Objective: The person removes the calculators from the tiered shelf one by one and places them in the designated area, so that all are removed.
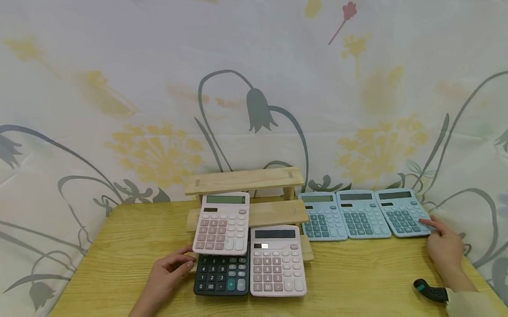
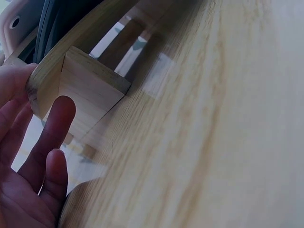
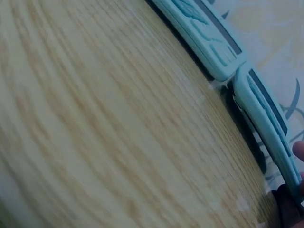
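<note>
My left hand (image 1: 170,274) is beside the left end of a tiered wooden rack (image 1: 244,180); in the left wrist view a fingertip meets the end of its board (image 2: 45,88), the other fingers spread loosely. A pink calculator (image 1: 221,223) leans on the rack's middle tier, above a black calculator (image 1: 221,274) that it partly covers. Right of the black one leans a second pink calculator (image 1: 276,261). At the far right, my right hand (image 1: 446,248) pinches the right edge of a blue calculator (image 1: 403,212), one finger over its keys and another part of the hand dark beneath it.
Two more blue calculators (image 1: 320,217) stand in a row between the rack and the right one. The yellow wooden table (image 1: 353,278) ends at a flower-printed cloth (image 1: 247,47) hanging behind. Black wrist straps (image 1: 430,291) show near both sleeves.
</note>
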Motion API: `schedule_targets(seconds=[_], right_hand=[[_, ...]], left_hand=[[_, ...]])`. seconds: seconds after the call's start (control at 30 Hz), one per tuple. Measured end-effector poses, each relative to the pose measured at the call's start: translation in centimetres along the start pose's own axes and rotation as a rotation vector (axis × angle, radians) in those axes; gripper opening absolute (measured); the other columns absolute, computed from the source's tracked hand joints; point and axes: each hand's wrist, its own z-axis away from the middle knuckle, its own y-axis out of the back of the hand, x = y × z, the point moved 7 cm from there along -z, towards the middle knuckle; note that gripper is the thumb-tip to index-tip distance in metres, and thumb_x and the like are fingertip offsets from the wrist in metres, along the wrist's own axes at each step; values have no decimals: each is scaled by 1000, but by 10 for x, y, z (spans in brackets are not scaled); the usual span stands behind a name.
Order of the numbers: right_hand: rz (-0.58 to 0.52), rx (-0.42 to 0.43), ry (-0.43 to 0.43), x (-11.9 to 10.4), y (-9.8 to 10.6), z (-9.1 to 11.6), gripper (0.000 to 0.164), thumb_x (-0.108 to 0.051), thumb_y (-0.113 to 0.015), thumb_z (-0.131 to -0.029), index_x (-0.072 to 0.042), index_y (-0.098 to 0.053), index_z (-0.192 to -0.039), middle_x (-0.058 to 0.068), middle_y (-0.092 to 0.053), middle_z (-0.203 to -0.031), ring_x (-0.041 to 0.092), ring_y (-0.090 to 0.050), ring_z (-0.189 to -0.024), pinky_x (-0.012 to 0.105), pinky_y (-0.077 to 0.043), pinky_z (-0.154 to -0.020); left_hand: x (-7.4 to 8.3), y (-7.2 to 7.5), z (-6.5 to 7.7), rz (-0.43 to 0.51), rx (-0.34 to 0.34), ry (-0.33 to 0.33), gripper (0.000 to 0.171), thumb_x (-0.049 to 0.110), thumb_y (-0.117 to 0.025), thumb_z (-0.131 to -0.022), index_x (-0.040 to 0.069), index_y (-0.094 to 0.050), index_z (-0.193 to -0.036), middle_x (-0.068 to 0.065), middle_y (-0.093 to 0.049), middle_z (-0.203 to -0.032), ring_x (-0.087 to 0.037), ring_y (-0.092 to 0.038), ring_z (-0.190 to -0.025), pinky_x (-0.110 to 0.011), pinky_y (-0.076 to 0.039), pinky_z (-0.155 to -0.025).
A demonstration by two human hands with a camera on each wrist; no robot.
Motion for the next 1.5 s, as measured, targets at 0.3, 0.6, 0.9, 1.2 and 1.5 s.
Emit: schedule_targets(seconds=[0.3,0.6,0.9,1.2,1.5], right_hand=[[-22,-17,16,0,-2,4,52,2,-22,-94,8,-59,-130,18,-38,-153,40,-32,-141,55,-29,-111],[-5,4,26,-1,-2,2,43,-4,-31,-99,9,-60,-128,22,-40,-151,44,-34,-139,55,-26,-113],[5,10,19,-1,-4,3,37,-13,-49,-101,10,-60,-128,26,-40,-149,48,-35,-138,55,-24,-113],[-8,-2,9,-2,-7,3,38,-13,-50,-101,10,-59,-129,26,-38,-151,48,-33,-139,55,-22,-114],[-10,16,19,-3,-8,3,37,-12,-50,-100,11,-60,-127,27,-40,-149,48,-35,-137,55,-23,-113]], left_hand=[[2,-1,-1,-5,-2,-5,7,6,-72,-91,2,-75,-94,-18,-63,-127,5,-57,-111,-23,-53,-79],[3,-2,-2,-19,-3,-8,6,6,-72,-91,3,-75,-94,-20,-63,-128,6,-54,-113,-21,-51,-83],[2,-2,0,-27,5,14,6,7,-71,-91,3,-75,-95,-19,-62,-129,6,-54,-113,-22,-51,-83],[2,-1,2,-16,21,5,7,7,-72,-91,3,-76,-95,-15,-64,-128,7,-54,-113,-24,-53,-79],[1,0,1,-16,17,3,7,7,-72,-91,3,-75,-96,-12,-63,-129,6,-55,-112,-25,-54,-76]])
